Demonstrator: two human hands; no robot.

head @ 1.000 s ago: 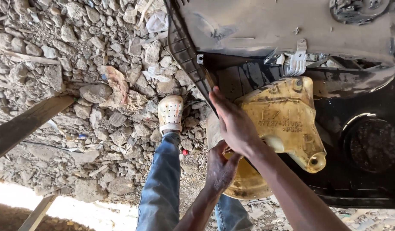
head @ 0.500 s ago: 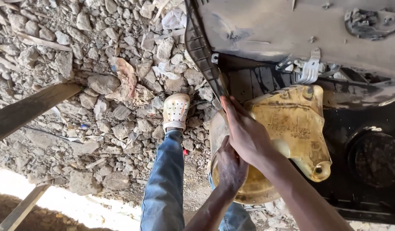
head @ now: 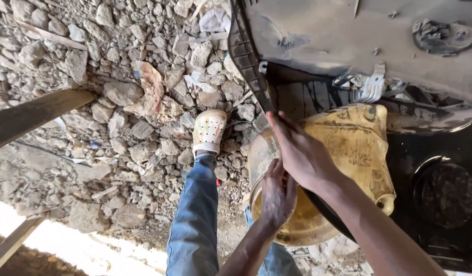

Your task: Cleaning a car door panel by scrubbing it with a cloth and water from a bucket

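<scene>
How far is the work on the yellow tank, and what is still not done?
Done: the grey panel is pulled open, so the yellow tank is exposed. In hand: the left hand presses the tank's lower edge, and the right hand lies on its front by the ribbed trim. Left: the tank sits in its bay, not lifted out.

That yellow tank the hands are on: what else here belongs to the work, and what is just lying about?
In hand:
- yellowed plastic tank, under both hands
- right hand, on the tank's upper edge
- left hand, at the tank's rounded lower part
- grey car panel above it
- metal bracket

Lying about:
- stones
- wooden plank
- crumpled scrap
</scene>
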